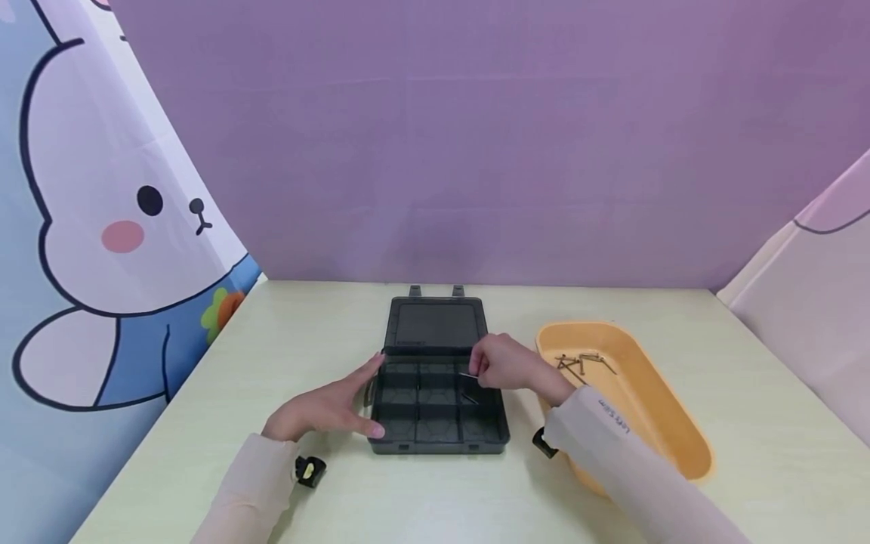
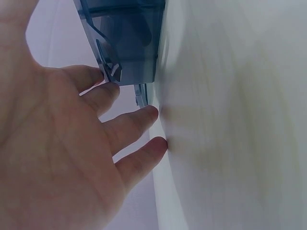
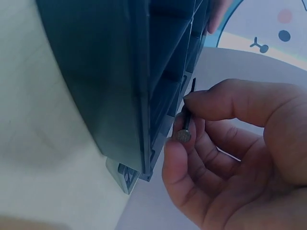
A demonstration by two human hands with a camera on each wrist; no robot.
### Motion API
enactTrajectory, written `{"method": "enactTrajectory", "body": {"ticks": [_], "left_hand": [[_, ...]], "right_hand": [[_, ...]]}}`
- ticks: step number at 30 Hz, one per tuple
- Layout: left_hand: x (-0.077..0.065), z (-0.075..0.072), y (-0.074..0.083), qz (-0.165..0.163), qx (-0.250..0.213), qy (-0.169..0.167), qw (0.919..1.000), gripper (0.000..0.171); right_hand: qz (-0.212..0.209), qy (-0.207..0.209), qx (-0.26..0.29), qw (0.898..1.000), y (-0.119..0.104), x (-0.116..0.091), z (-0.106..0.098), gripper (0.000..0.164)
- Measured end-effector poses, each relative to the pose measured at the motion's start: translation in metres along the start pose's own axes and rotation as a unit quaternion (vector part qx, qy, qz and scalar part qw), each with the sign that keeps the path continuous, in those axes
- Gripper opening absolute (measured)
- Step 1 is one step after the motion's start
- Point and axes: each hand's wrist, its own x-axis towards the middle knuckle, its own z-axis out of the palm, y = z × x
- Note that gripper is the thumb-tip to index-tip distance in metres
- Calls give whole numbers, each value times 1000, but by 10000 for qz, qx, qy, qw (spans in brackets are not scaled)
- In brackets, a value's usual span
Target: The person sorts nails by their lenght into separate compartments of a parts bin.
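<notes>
Likely curtained booth: purple cloth (image 1: 476, 151) behind pale table (image 1: 326, 325), cartoon-print sheet (image 1: 122, 181) alongside.

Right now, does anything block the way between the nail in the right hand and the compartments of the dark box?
Nothing visible does: the right hand pinches the nail above the box, and the lid lies open behind the compartments.

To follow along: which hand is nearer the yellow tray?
Right. The right hand is at the right side of the open box, near the yellow tray; the left hand is farther, at the box's left side.
</notes>
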Motion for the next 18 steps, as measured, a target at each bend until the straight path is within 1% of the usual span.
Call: {"method": "enactTrajectory", "body": {"ticks": [4, 10, 14, 18], "left_hand": [[0, -1, 1, 28, -1, -8, 10000, 119], [0, -1, 2, 68, -17, -14, 10000, 119], [0, 0, 1, 44, -38, -25, 10000, 119], [0, 1, 0, -88, -3, 18, 10000, 120]], "right_hand": [[140, 8, 43, 9999, -1, 0, 2, 10], [150, 48, 79, 9998, 1, -1, 2, 9], [40, 91, 37, 9999, 3, -2, 0, 10], [-128, 79, 9, 9999, 5, -4, -2, 12]]}}
